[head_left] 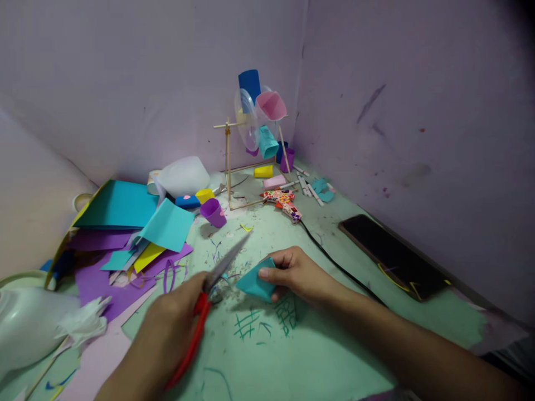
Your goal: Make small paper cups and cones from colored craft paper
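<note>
My left hand grips a pair of scissors by the red handles; the blades point up and away and look closed. In my right hand is a small folded or rolled piece of teal paper, pinched between thumb and fingers. The blades and the paper are apart. Beyond them a purple paper cup lies tilted on the green tabletop. Farther back stands a stick frame bearing a clear plastic wheel with coloured paper cups around it.
A floral glue gun with a black cord lies near the frame. At right rests a dark phone. Coloured sheets are piled at left, beside white plastic bottles. Several markers lie near the wall corner.
</note>
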`<state>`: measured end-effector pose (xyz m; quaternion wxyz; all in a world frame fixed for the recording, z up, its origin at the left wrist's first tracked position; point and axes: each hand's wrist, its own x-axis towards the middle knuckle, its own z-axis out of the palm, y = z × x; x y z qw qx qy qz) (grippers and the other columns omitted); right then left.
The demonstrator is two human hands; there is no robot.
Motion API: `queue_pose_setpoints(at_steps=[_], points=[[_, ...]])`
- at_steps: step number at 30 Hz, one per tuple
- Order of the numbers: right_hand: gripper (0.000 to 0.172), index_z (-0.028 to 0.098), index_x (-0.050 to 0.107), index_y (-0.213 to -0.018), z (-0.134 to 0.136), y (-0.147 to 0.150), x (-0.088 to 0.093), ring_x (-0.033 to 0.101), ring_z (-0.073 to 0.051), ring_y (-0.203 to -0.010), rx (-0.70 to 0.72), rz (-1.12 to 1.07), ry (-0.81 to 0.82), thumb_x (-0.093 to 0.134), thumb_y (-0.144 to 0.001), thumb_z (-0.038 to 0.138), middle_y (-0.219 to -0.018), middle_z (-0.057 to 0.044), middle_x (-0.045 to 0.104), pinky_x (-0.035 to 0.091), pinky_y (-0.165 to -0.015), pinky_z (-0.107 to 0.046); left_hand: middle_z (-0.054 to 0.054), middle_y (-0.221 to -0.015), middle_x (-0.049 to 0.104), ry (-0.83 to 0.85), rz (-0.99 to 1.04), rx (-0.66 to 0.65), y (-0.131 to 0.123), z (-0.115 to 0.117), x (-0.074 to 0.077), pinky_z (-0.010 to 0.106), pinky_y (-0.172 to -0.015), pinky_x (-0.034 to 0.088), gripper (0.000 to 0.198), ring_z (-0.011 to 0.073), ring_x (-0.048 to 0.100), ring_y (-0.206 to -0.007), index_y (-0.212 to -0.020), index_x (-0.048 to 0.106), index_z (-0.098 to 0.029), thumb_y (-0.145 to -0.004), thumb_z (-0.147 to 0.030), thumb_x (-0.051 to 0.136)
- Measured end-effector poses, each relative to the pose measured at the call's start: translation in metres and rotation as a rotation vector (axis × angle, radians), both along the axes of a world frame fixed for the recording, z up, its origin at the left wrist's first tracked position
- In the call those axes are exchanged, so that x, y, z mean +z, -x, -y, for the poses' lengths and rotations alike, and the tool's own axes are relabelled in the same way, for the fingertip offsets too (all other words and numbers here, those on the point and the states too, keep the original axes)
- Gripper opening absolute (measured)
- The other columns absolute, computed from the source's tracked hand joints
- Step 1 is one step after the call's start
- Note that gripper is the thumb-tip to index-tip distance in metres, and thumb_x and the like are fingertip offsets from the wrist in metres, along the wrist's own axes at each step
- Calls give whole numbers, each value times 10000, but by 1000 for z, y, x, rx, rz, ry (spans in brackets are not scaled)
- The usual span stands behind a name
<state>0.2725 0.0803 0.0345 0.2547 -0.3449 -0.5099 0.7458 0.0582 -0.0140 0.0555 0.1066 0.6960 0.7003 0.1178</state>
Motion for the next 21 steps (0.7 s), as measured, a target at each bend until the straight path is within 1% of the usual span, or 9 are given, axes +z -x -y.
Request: queue_pose_setpoints(at_steps=[2,5,10,12,14,15,18,20,21], points=[[333,111,671,-668,-2,-1,-1,535,-72,-489,-18,-67,7,770,-611,423,-561,21,587,479,-447,-193,101,-876,710,62,-168,138,12,-7,7,348,-679,483,347,279,673,-816,-1110,551,-201,-870,-265,309],[327,122,686,-739,-3,-2,-4,560,-77,-523,-30,-149,11,772,-632,418,-618,11,619,495,-474,-197,153,-908,698,197,-303,185,28,-15,16,379,-661,463,343,330,664,-837,-1066,550,-161,-876,-291,296],[327,131,713,-836,0,0,-5,593,-95,-594,11,-193,-66,768,-656,398,-707,-17,661,507,-529,-208,163,-1042,674,260,-282,201,46,-16,22,435,-733,465,397,378,626,-969,-1168,527,-180,-833,-356,408],[316,139,716,-848,4,1,-4,595,-96,-611,35,-220,-98,755,-674,399,-805,-43,683,497,-526,-204,175,-1151,631,173,-244,269,45,-12,24,486,-789,455,461,404,578,-1060,-1233,499,-187,-801,-344,456],[278,155,712,-837,7,2,-2,578,-78,-602,72,-279,-133,739,-697,394,-939,-61,679,460,-489,-178,161,-1262,567,0,-72,243,36,-6,25,490,-882,436,500,366,529,-1149,-1270,465,-187,-789,-322,481],[256,165,706,-830,9,2,-1,574,-71,-610,99,-317,-153,731,-709,389,-1006,-64,664,439,-475,-166,147,-1300,539,-98,80,172,27,-3,23,460,-943,418,529,322,505,-1189,-1279,448,-178,-769,-306,508],[235,180,677,-806,14,3,2,612,-137,-856,174,-398,-243,712,-733,400,-1153,-75,581,487,-618,-214,108,-1352,497,120,604,-112,-9,4,15,416,-977,429,707,258,513,-1186,-1341,370,-218,-686,-280,628],[258,183,649,-793,16,3,4,540,-222,-1106,188,-396,-304,693,-746,433,-1234,-90,510,481,-827,-332,133,-1405,432,215,867,-224,-31,5,9,433,-1066,331,835,252,436,-1267,-1382,286,-189,-647,-245,679],[272,186,634,-795,17,3,4,484,-250,-1187,189,-381,-329,678,-757,452,-1265,-96,481,444,-901,-382,140,-1400,434,214,970,-237,-39,5,6,428,-1076,315,809,248,436,-1268,-1366,303,-179,-651,-228,678]])
